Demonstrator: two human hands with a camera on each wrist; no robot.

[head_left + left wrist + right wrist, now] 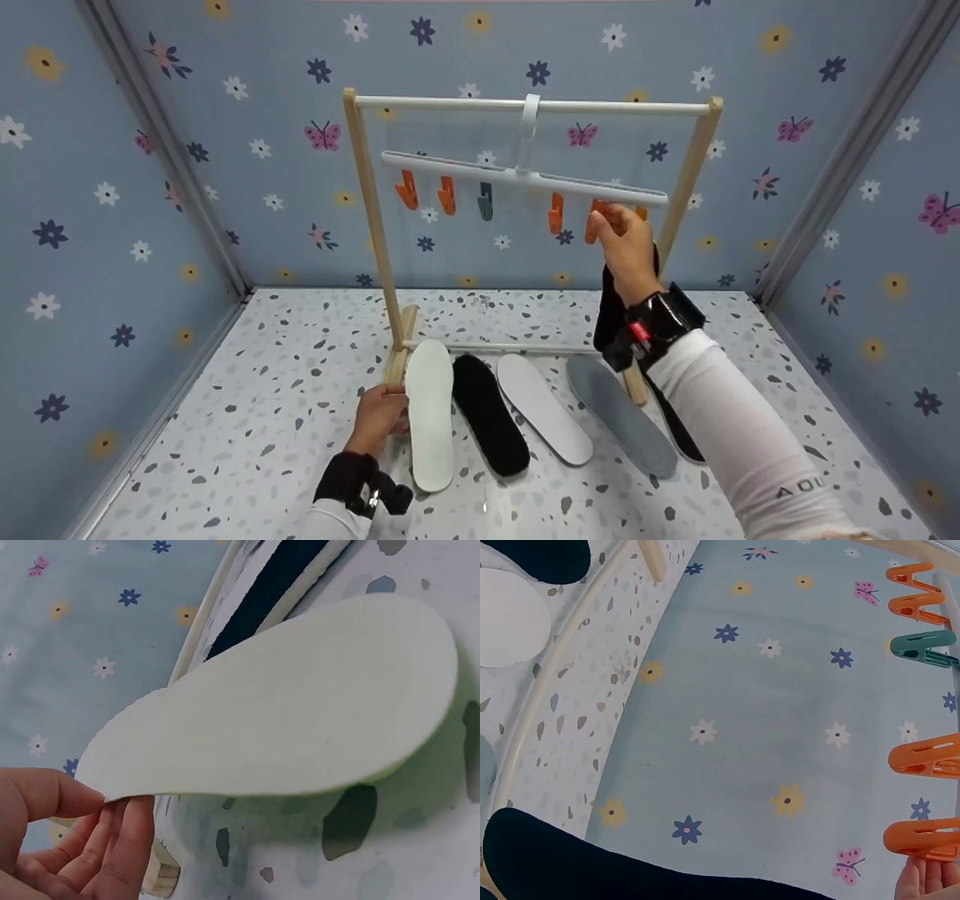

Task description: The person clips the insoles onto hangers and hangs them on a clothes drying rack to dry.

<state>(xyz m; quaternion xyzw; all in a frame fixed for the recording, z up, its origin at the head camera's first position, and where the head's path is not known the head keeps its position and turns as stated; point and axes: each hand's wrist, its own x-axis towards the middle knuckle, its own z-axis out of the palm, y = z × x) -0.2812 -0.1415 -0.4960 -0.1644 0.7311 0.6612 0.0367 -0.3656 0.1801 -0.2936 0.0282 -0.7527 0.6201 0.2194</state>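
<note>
My left hand [379, 416] pinches the edge of a pale greenish-white insole [431, 420] between thumb and fingers. In the left wrist view this insole [277, 705] is tilted, one end at the fingertips. Up at the white hanger [450, 166], my right hand [628, 244] pinches an orange clothespin [593, 225] near the hanger's lower right end. The right wrist view shows fingertips [928, 876] against this clothespin [919, 838]. A black insole [609, 307] hangs beside the right hand, partly hidden by the wrist. Other orange clothespins [447, 196] and a dark green one [485, 202] hang along the bar.
The hanger hooks over the top rail [442, 101] of a wooden-legged rack [367, 202]. On the speckled table lie a black insole [491, 416], a white one [545, 411] and a grey one [622, 420]. Another black insole [679, 427] is partly behind the right forearm.
</note>
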